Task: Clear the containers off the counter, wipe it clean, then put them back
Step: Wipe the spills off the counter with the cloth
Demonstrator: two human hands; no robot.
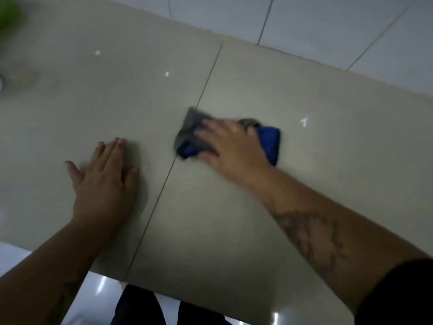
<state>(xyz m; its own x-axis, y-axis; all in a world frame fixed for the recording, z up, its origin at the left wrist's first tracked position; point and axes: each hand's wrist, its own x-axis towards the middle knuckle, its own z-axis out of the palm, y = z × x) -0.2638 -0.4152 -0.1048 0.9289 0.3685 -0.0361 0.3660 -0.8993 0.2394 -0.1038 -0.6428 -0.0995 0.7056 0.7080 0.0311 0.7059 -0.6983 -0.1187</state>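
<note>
A beige tiled counter (293,109) fills most of the view, with a dark grout line running down its middle. My right hand (230,146) presses flat on a grey and blue cloth (269,143) lying on the counter just right of the grout line; the hand and cloth are blurred. My left hand (105,174) rests palm down on the counter to the left of the line, fingers straight and spread. No containers show on the counter around my hands.
A blurred green object (9,8) sits at the far left corner. A white tiled wall (328,24) rises behind the counter. Near the bottom, the counter's front edge gives way to white floor (98,299) and my dark trouser legs (140,306).
</note>
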